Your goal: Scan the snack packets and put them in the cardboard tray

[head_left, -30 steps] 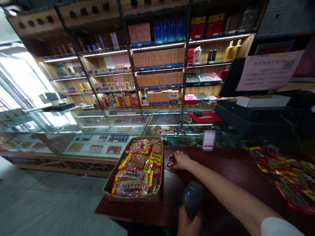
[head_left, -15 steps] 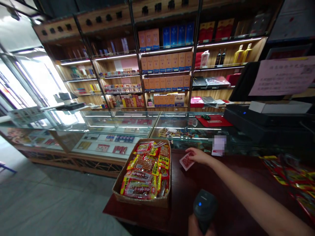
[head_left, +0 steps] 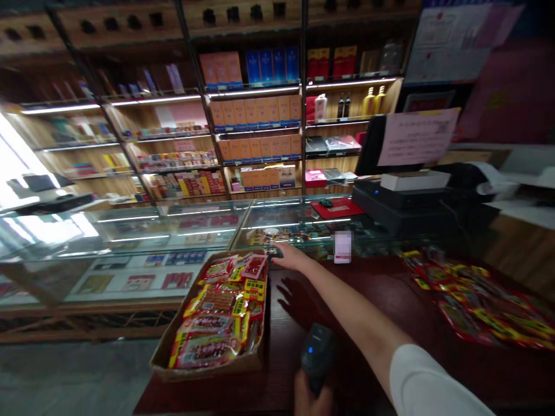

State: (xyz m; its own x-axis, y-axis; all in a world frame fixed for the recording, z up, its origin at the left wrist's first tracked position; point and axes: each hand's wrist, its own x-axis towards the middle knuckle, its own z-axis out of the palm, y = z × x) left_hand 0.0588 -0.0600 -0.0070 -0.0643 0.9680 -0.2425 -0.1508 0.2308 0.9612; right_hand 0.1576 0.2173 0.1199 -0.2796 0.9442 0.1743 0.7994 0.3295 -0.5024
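My left hand (head_left: pixel 313 396), low in the middle, is wrapped round the handle of a dark barcode scanner (head_left: pixel 318 352) with a small blue light. My right hand (head_left: pixel 289 257) reaches across to the far right corner of a cardboard box (head_left: pixel 203 372). Its fingers are apart, and their shadow on the dark red table looks spread. A small dark patch shows by the fingertips; I cannot make out what it is. Snack packets (head_left: pixel 221 300) in red and yellow wrappers fill the box. Just left of my right hand, a clear packet with reddish contents (head_left: pixel 254 266) lies on top.
More snack packets (head_left: pixel 481 294) lie in a heap at the table's right. A small upright card (head_left: pixel 342 247) stands at the back edge, before a glass display counter (head_left: pixel 208 237). A monitor with a pink paper (head_left: pixel 416 136) is behind; stocked shelves (head_left: pixel 255 110) line the wall.
My right hand has moved left to the box and let go of the reddish packet, which now lies on the others. The view has turned right. The scanner stays in my left hand.
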